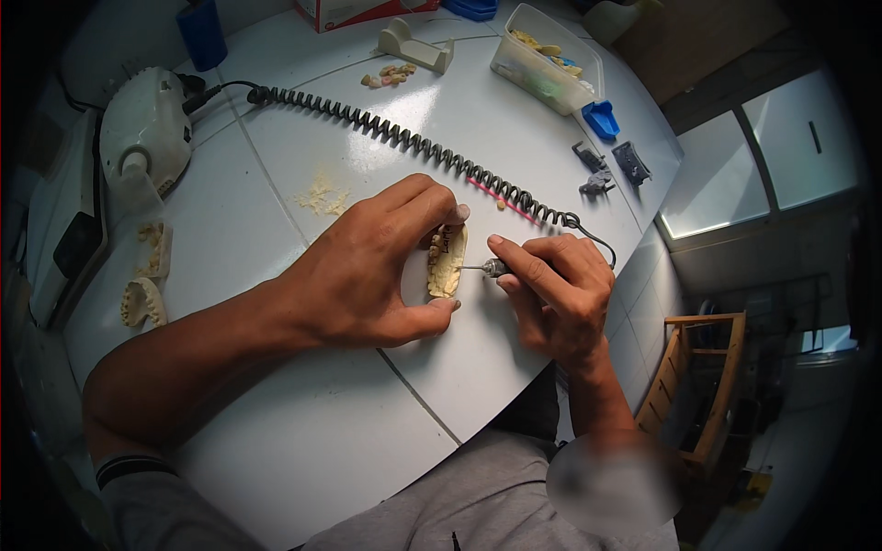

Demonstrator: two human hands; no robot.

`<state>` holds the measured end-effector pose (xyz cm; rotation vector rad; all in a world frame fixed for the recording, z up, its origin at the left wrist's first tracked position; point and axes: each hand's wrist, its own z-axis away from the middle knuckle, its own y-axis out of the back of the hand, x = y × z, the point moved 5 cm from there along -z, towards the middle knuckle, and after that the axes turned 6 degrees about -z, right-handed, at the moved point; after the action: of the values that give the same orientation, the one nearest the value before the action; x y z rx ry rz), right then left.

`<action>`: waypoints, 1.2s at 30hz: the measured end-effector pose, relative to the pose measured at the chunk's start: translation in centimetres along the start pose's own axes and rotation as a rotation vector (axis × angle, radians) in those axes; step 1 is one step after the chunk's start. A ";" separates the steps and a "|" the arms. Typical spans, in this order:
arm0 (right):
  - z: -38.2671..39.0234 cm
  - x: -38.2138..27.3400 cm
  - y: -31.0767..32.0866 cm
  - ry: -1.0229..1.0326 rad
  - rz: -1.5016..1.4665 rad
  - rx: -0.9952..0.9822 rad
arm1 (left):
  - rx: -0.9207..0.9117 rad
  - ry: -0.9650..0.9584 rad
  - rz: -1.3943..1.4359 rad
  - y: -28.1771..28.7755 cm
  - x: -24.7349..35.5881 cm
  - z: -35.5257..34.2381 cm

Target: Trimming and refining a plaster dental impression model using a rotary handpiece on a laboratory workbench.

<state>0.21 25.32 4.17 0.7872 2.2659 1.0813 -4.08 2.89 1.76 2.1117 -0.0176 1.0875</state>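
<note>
While your left hand (363,271) pinches the pale yellow dental cast (447,262) between thumb and fingers (432,197), closed snugly on its ends, the cast rests near the front edge of the white table (303,441). Your right hand (556,289) has its fingers wrapped tight round a slim handpiece (496,268), whose thin bit touches the cast's side. A black coiled cord (413,142) runs from it across the table to the white motor unit (147,129). Two more casts (147,275) lie well apart at your left.
</note>
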 end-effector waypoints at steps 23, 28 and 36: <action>0.3 -0.1 0.1 0.062 -0.030 0.016 | 0.016 -0.013 0.022 -0.1 0.0 0.0; 0.4 -0.2 0.1 0.065 -0.054 0.009 | 0.001 -0.003 0.023 0.0 0.0 0.0; 0.3 -0.3 -0.1 0.086 -0.058 0.012 | 0.014 -0.017 0.016 -0.1 -0.1 0.1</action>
<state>0.62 25.27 3.99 0.6867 2.3538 1.0952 -4.03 2.90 1.60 2.1364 -0.0350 1.0819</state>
